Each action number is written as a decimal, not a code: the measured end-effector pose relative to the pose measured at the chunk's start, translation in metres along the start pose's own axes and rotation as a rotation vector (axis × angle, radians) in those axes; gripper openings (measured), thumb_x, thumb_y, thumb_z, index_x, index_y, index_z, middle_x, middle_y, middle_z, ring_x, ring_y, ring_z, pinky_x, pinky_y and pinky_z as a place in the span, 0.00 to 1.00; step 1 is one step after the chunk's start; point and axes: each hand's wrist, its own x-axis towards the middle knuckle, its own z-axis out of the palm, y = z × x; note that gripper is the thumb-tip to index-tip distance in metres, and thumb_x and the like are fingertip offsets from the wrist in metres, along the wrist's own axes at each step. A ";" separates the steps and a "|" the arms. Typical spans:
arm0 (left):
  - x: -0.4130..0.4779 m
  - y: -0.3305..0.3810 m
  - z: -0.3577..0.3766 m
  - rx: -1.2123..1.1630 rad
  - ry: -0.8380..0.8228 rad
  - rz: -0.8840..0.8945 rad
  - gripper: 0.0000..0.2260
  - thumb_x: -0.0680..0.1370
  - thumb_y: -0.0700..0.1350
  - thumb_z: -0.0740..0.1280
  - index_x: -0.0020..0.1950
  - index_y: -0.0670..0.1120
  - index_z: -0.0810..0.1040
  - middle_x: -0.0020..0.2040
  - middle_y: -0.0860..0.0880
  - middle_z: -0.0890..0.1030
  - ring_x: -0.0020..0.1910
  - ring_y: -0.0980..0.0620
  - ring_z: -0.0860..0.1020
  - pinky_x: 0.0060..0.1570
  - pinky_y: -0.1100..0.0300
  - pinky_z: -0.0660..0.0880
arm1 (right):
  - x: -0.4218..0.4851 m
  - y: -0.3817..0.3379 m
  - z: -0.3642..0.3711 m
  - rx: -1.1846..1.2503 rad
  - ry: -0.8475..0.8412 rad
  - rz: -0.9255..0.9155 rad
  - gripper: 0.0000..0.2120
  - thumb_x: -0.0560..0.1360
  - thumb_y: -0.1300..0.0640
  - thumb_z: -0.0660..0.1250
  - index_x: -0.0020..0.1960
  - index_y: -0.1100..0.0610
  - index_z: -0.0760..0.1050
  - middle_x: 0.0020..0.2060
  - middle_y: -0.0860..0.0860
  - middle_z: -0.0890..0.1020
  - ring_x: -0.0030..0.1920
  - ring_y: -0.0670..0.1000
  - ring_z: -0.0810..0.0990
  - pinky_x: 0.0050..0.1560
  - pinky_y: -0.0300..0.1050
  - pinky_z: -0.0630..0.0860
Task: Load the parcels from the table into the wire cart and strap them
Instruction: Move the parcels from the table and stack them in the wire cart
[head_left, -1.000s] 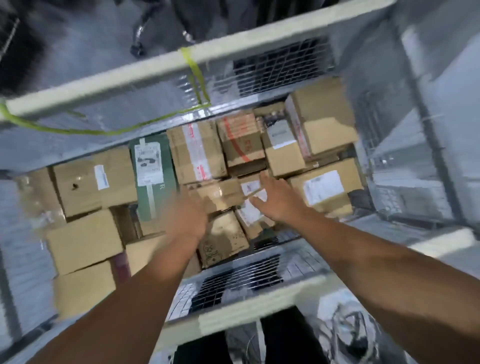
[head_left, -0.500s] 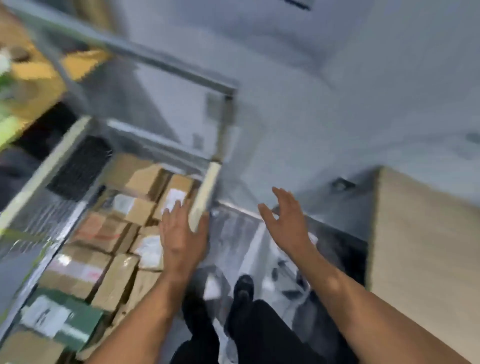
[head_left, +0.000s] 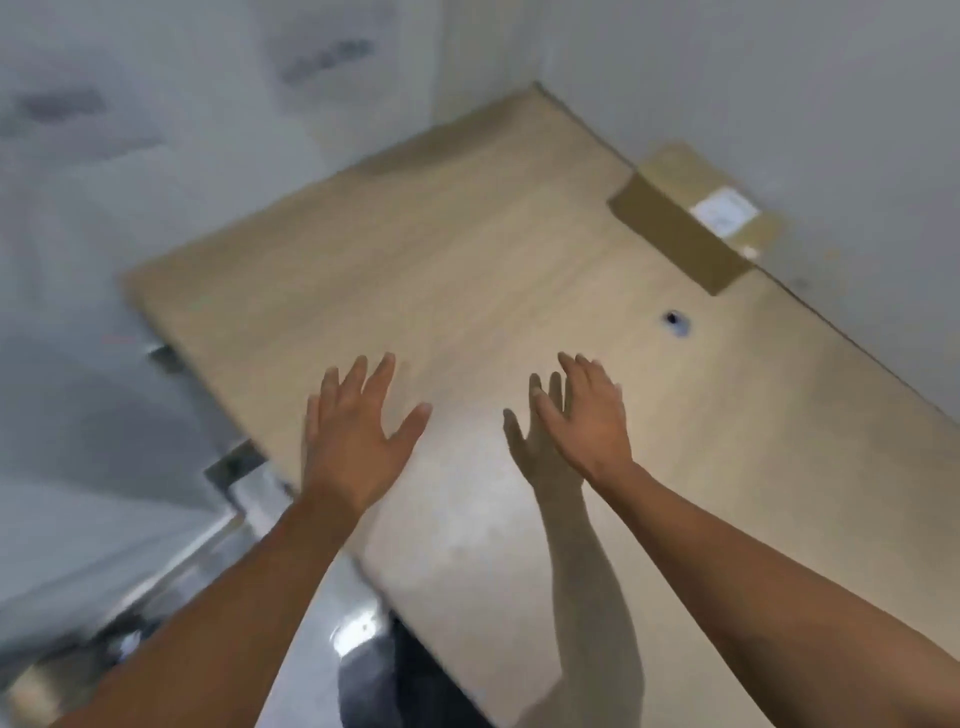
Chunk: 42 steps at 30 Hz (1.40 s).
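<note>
A light wooden table (head_left: 467, 270) fills the middle of the head view. One brown cardboard parcel (head_left: 691, 218) with a white label lies at its far right edge, against the wall. My left hand (head_left: 353, 441) and my right hand (head_left: 587, 415) hover above the near part of the table, fingers spread and straight, holding nothing. Both hands are well short of the parcel. The wire cart is almost out of view; only a blurred bit of metal frame (head_left: 234, 467) shows at the lower left.
White walls (head_left: 779, 78) close in behind and to the right of the table. A small dark hole (head_left: 674, 319) sits in the tabletop to the right. Shiny grey floor (head_left: 311, 597) and my dark trouser leg (head_left: 415, 675) show below the table's near corner.
My view swung right from the cart full of parcels to the table. Both hands came out of the cart, empty, and now reach over the tabletop.
</note>
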 end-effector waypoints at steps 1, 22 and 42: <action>0.017 0.025 0.016 0.003 -0.032 0.034 0.37 0.78 0.73 0.51 0.84 0.59 0.54 0.85 0.51 0.55 0.84 0.45 0.48 0.81 0.46 0.44 | 0.009 0.029 -0.007 -0.013 0.020 0.063 0.32 0.81 0.37 0.58 0.81 0.52 0.63 0.80 0.54 0.66 0.81 0.57 0.58 0.79 0.60 0.53; 0.402 0.434 0.204 0.356 -0.101 0.477 0.32 0.78 0.73 0.54 0.81 0.64 0.61 0.86 0.47 0.48 0.83 0.36 0.43 0.79 0.35 0.44 | 0.086 0.211 0.004 -0.193 0.262 0.249 0.32 0.80 0.35 0.58 0.78 0.51 0.70 0.79 0.55 0.67 0.81 0.60 0.60 0.77 0.71 0.56; 0.107 0.145 0.112 0.333 -0.049 0.260 0.33 0.67 0.77 0.63 0.68 0.63 0.76 0.73 0.46 0.70 0.77 0.37 0.59 0.64 0.34 0.68 | 0.067 0.172 -0.037 0.674 -0.104 0.362 0.36 0.79 0.30 0.50 0.80 0.47 0.62 0.79 0.51 0.67 0.82 0.54 0.57 0.82 0.57 0.42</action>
